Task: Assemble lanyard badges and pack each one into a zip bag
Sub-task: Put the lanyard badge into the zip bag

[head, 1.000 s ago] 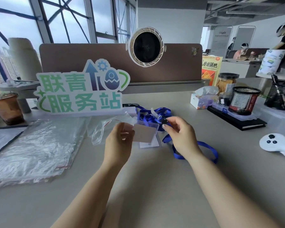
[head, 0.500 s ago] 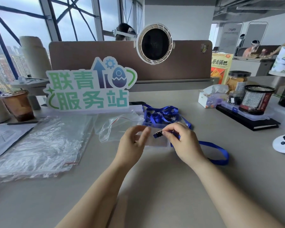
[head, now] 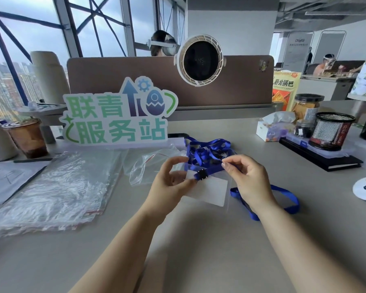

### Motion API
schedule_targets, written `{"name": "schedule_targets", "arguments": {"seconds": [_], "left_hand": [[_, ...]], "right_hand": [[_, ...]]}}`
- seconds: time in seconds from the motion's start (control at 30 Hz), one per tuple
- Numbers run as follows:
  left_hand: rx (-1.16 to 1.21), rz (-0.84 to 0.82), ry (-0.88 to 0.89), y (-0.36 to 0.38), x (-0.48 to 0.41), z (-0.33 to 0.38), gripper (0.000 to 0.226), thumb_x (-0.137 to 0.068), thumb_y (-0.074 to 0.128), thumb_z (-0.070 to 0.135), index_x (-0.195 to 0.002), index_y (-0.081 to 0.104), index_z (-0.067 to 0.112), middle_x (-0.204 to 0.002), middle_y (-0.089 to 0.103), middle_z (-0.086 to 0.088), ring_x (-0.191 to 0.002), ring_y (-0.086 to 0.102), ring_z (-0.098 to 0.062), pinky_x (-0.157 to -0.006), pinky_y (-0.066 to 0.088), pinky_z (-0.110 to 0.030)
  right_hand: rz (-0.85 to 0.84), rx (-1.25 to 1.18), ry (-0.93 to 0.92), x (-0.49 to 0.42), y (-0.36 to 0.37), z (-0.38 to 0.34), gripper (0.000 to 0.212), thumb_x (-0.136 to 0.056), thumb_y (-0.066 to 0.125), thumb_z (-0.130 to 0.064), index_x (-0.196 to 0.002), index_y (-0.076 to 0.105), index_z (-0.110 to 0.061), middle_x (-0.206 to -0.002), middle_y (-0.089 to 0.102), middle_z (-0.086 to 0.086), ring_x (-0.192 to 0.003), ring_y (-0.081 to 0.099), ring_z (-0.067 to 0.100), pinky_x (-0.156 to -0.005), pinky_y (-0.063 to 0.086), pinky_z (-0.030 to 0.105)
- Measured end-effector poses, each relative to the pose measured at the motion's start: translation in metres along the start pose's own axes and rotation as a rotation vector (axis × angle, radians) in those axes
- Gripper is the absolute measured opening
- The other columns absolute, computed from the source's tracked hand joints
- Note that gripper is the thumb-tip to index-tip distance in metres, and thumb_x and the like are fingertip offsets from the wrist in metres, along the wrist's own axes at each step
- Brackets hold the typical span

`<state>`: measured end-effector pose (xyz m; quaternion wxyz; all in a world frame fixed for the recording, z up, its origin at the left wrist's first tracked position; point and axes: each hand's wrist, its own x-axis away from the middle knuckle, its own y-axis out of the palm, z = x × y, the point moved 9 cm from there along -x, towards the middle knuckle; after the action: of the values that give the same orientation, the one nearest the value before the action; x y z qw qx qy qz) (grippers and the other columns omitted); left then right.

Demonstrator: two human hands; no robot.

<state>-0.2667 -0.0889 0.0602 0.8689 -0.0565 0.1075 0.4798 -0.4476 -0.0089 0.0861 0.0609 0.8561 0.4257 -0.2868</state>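
The badge (head: 209, 192), a clear sleeve with a white card in it, is being held just above the desk (head: 199, 246) between the two hands. Its left edge is being pinched by the left hand (head: 169, 185), with the thumb pressing on the sleeve and the fingers curled. The blue lanyard (head: 212, 170) is being gripped by the right hand (head: 250, 178): the strap is being pinched between thumb and forefinger, and the other fingers are curled. The black clip (head: 201, 175) at the strap's end is being held against the badge's top edge; whether it is fastened cannot be told. The rest of the strap is lying in a loop on the desk, right of the right wrist. A pile of lanyards (head: 207, 150) is lying just behind the hands. A loose zip bag (head: 144, 166) is lying left of the pile, and a stack of bags (head: 57, 187) is lying further left. A sign (head: 118, 115) is standing behind them.
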Motion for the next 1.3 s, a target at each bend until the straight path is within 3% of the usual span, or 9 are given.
{"name": "schedule_targets", "arguments": {"seconds": [0.23,0.37,0.5,0.6,0.73,1.03,1.1,1.23,1.3], "left_hand": [[0.339,0.219,-0.024,-0.027,-0.005,-0.004,0.038,-0.08,0.071,0.005,-0.106,0.051,0.025,-0.078,0.056,0.0,-0.067,0.054,-0.013,-0.062,0.041,-0.025],[0.236,0.378,0.067,-0.036,0.0,-0.001,0.037,-0.081,0.071,0.006,-0.099,0.044,0.024,-0.093,0.055,-0.004,-0.074,0.055,-0.012,-0.062,0.048,-0.021],[0.006,0.466,0.169,-0.043,0.001,0.008,0.043,-0.079,0.072,0.004,-0.1,0.04,0.024,-0.093,0.055,-0.002,-0.076,0.056,-0.012,-0.065,0.051,-0.019],[-0.146,0.401,0.185,-0.034,-0.002,0.007,0.05,-0.079,0.071,0.003,-0.101,0.037,0.032,-0.092,0.06,-0.002,-0.073,0.061,-0.007,-0.064,0.054,-0.024],[-0.178,0.236,0.117,-0.02,-0.005,0.004,0.047,-0.082,0.068,0.002,-0.111,0.039,0.025,-0.092,0.064,-0.004,-0.073,0.065,-0.015,-0.065,0.055,-0.033],[-0.079,-0.143,-0.094,-0.003,0.003,0.01,0.039,-0.08,0.063,-0.01,-0.103,0.054,0.021,-0.08,0.056,-0.008,-0.07,0.056,-0.017,-0.059,0.048,-0.02],[0.004,-0.161,-0.112,-0.003,0.003,0.01,0.038,-0.081,0.06,-0.013,-0.102,0.055,0.019,-0.072,0.058,-0.003,-0.063,0.057,-0.013,-0.054,0.044,-0.018],[0.194,-0.097,-0.138,-0.006,0.001,0.006,0.039,-0.081,0.06,-0.013,-0.1,0.054,0.02,-0.067,0.06,0.003,-0.058,0.055,-0.011,-0.055,0.036,-0.022],[0.289,-0.025,-0.146,-0.011,-0.002,0.001,0.039,-0.077,0.066,-0.009,-0.097,0.056,0.023,-0.075,0.059,-0.001,-0.064,0.055,-0.015,-0.063,0.036,-0.028]], "right_hand": [[-0.14,-0.029,0.191,0.003,0.016,0.022,0.01,-0.086,0.065,-0.011,-0.089,0.071,-0.019,-0.085,0.072,-0.006,-0.077,0.063,-0.002,-0.071,0.043,0.008],[-0.415,0.225,0.116,0.02,0.052,0.02,0.017,-0.088,0.063,-0.013,-0.092,0.071,-0.028,-0.084,0.072,-0.009,-0.082,0.065,0.004,-0.081,0.049,0.019],[-0.473,0.474,-0.083,0.028,0.057,0.003,0.01,-0.085,0.066,-0.021,-0.093,0.073,-0.02,-0.085,0.071,-0.007,-0.082,0.062,0.014,-0.078,0.047,0.026],[-0.394,0.492,-0.239,0.027,0.051,-0.018,0.006,-0.081,0.072,-0.022,-0.086,0.072,-0.02,-0.08,0.067,-0.013,-0.08,0.057,0.005,-0.074,0.04,0.013],[-0.237,0.24,-0.137,0.018,0.031,-0.023,0.008,-0.08,0.073,-0.013,-0.082,0.067,-0.019,-0.077,0.065,-0.008,-0.07,0.057,0.005,-0.064,0.042,0.011],[-0.092,0.056,-0.062,0.003,0.005,-0.018,0.016,-0.079,0.073,-0.011,-0.081,0.069,-0.027,-0.085,0.07,-0.014,-0.083,0.064,0.003,-0.075,0.047,0.012],[-0.094,0.013,-0.051,0.001,0.004,-0.016,0.017,-0.081,0.07,-0.009,-0.081,0.071,-0.026,-0.085,0.072,-0.012,-0.084,0.066,0.005,-0.077,0.049,0.015],[-0.136,-0.029,0.035,0.003,0.01,-0.009,0.017,-0.088,0.061,-0.006,-0.09,0.071,-0.019,-0.079,0.071,-0.022,-0.073,0.063,-0.008,-0.06,0.048,0.01],[-0.186,-0.019,0.028,0.007,0.018,-0.009,0.024,-0.091,0.055,-0.004,-0.099,0.071,-0.019,-0.083,0.07,-0.027,-0.078,0.062,-0.01,-0.067,0.043,0.004]]}}
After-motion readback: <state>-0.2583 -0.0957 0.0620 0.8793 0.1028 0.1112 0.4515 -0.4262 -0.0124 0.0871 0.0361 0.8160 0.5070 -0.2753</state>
